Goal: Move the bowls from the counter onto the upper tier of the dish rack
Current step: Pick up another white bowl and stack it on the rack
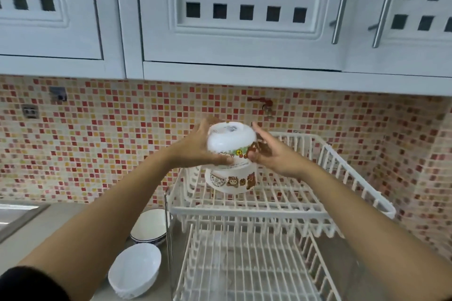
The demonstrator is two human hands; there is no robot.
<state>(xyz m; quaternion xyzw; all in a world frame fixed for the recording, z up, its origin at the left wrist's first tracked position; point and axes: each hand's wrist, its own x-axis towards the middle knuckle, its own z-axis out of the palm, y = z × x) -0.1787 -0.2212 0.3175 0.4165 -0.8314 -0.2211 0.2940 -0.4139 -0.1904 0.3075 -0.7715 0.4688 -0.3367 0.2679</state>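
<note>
Both hands up over the dish rack's upper tier [281, 199]. Left hand [195, 148] and right hand [274, 154] cup an upturned cartoon-print bowl [231, 143] between them, fingers wrapped on its sides. Second cartoon-print bowl [232, 179] sits inverted on the tier directly beneath, near the back-left corner. Tier bare to the right. Two white bowls remain on the bench [49, 222]: blue-rimmed bowl [149, 226] against the rack's left edge, plain white bowl [134, 269] nearer.

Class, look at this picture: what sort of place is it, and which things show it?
Most likely a home kitchen: a two-tier dish rack on the counter, bowls beside it, wall cabinets above a mosaic-tiled splashback.
</note>
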